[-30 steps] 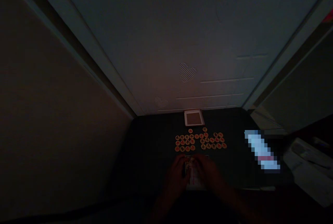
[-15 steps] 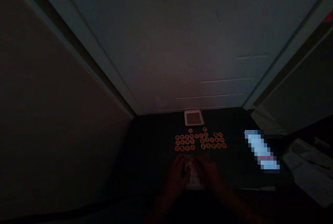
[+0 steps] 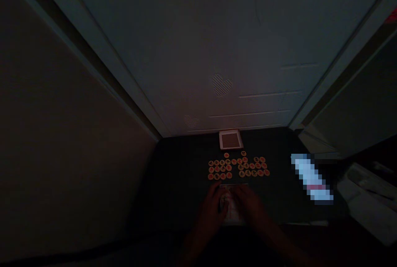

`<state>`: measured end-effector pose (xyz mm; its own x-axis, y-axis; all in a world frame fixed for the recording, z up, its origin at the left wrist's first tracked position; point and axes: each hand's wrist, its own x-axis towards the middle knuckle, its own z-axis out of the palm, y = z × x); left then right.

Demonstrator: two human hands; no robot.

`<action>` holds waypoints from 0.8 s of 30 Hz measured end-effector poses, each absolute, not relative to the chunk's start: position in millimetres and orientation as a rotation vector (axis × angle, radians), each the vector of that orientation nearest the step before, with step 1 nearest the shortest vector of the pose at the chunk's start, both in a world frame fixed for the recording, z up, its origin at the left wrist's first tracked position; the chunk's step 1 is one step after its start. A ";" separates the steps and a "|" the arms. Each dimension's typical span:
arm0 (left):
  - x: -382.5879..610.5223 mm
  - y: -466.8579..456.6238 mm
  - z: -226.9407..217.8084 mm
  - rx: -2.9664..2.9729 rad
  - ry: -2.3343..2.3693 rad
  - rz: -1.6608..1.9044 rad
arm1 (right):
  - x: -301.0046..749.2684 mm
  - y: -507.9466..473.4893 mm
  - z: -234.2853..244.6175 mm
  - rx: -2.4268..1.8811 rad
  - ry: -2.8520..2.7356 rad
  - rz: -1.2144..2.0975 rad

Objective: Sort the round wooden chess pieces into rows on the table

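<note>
A pale, shallow box or board with reddish marks lies near the front edge of the dark table. My left hand curls round its left side, with the thumb over the surface. My right hand rests over its right part, fingers bent and drawn together; whatever lies under the fingertips is too dark to make out. A few round discs show on the pale surface between my hands. Just beyond stand rows of round xiangqi pieces, in a left and a right group, marked in red and black.
At the back of the table sits a white-rimmed square tray or lid against a pale panel with embossed hearts. A bright pixelated screen lies at right. White items are beyond the right edge. The scene is very dim.
My right hand's fingers have shifted slightly over the pale surface. My left hand stays at the left side. The rows of pieces look the same, and the view is a little darker.
</note>
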<state>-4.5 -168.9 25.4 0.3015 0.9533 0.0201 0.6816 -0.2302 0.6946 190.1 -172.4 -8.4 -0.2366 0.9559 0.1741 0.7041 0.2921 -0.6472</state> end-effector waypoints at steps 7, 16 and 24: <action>-4.4 -169.6 24.3 1.986 1.445 0.583 | 189.8 -170.6 -11.1 -1.456 -2.041 0.613; -3.7 -169.3 21.9 2.004 1.455 0.564 | 186.9 -172.5 -10.0 -1.464 -2.039 0.545; -2.6 -171.1 22.4 2.021 1.435 0.568 | 190.8 -171.5 -13.4 -1.435 -2.109 0.508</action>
